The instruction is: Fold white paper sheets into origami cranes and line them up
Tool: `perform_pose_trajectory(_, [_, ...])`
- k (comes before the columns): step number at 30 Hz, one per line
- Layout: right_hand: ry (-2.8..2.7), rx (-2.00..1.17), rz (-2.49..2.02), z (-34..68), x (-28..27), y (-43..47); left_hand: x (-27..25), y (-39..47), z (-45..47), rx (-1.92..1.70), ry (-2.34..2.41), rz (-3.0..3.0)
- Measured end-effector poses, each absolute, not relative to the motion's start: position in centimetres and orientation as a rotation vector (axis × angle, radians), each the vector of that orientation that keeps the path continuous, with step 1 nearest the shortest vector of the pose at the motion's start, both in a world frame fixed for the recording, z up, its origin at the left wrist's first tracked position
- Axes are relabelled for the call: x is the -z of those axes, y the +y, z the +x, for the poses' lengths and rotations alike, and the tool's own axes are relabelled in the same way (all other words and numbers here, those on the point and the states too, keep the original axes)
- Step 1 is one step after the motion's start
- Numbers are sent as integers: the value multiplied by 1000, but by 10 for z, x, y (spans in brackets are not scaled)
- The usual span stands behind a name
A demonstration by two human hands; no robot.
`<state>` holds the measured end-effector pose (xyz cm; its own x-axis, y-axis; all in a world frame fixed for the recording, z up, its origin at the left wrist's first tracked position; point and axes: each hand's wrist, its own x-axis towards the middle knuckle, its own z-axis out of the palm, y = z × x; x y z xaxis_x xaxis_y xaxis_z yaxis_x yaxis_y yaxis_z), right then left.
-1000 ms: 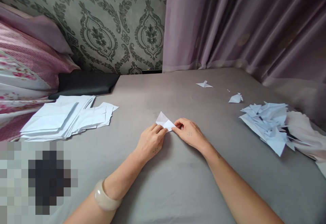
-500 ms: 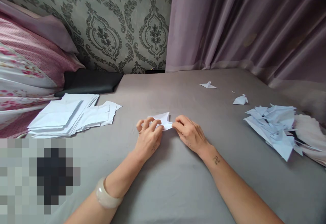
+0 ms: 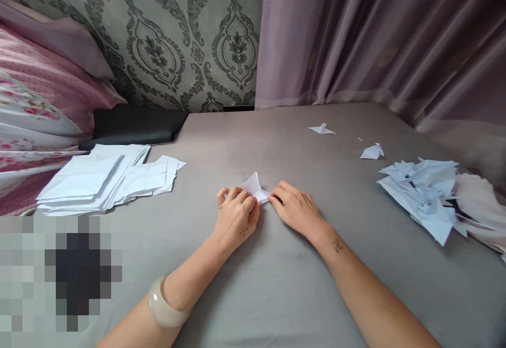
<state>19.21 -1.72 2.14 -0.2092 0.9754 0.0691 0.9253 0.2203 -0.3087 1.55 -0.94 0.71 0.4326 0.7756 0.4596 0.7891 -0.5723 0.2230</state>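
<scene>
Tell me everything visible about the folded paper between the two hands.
The folded paper is small, white and plain, with thin, crisp-looking creases. One pointed flap rises at its far side; a narrow tip points right. The right hand pinches that tip. The left hand covers its near left part, so its full outline and that hand's exact hold are hidden. It sits at or just above the grey surface.

On a grey cloth [image 3: 276, 290], the left hand [image 3: 238, 212] holds a folded white paper [image 3: 252, 183] from its 7 o'clock side, while the right hand [image 3: 296, 208] pinches its tip at 4 o'clock. Around that paper, a stack of white sheets [image 3: 85, 176] lies at 9 o'clock, a flat black item [image 3: 138, 125] at 10, a small folded piece [image 3: 322, 129] at 2, and a heap of folded papers [image 3: 425, 192] at 3.
</scene>
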Motion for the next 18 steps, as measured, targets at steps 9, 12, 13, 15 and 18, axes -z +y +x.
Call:
perform_pose_trajectory(9, [-2305, -214, -1648, 177, -19, -23, -6, -6, 14, 849, -1547, -2704])
perform_pose_trajectory(12, [-2324, -261, -1617, 178, -20, -26, -7, -7, 9, 791, -1574, -2695])
perform_pose_trajectory(13, [-2337, -266, -1607, 179, -21, -26, -7, -7, 7, 775, -1578, -2668])
perform_pose_trajectory(15, [-2372, -261, -1585, 179, -23, -28, -7, -7, 5, 761, -1601, -2601])
perform_pose_trajectory(18, [-2427, -255, -1563, 180, -27, -32, -5, -6, 4, 785, -1648, -2534])
